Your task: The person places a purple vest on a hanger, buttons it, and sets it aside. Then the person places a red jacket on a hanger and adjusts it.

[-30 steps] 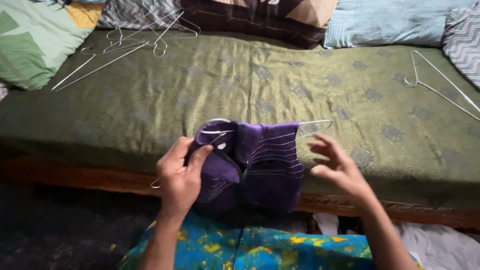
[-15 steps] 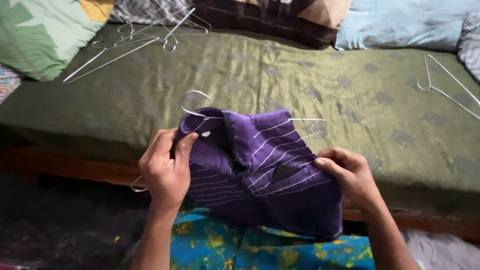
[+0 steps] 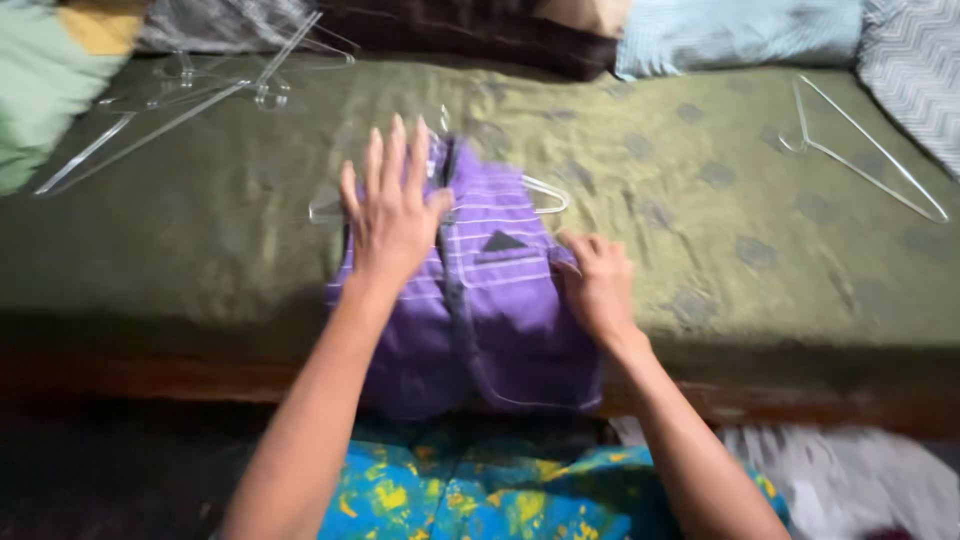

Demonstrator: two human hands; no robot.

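A small purple shirt (image 3: pixel 495 290) with thin pale stripes lies front up on the green bed cover (image 3: pixel 700 170), its lower part hanging over the near edge of the bed. It sits on a wire hanger (image 3: pixel 545 190), whose ends poke out at either shoulder. A dark triangular mark shows on the chest pocket.

The left hand (image 3: pixel 392 210) lies flat on the shirt's left shoulder and collar, its fingers (image 3: pixel 398 150) spread wide apart and stretched out, pressing down rather than gripping anything. The right hand (image 3: pixel 597 282) rests at the shirt's right edge, just beside the pocket; its fingers are curled together against the cloth, though the picture is too blurred to tell whether they pinch the fabric or only touch it.

Up at the far left of the bed lies a loose heap of bare wire hangers (image 3: pixel 200 85), well apart from the shirt. One more wire hanger (image 3: pixel 865 150) lies alone at the far right. Pillows line the back of the bed: a green one (image 3: pixel 45 80) at the left, a dark one (image 3: pixel 470 25) in the middle, a pale blue striped one (image 3: pixel 735 30) and a grey zigzag one (image 3: pixel 915 70) at the right. Below the arms shows blue cloth with yellow blotches (image 3: pixel 480 490), and white cloth (image 3: pixel 850 480) lies at the lower right.
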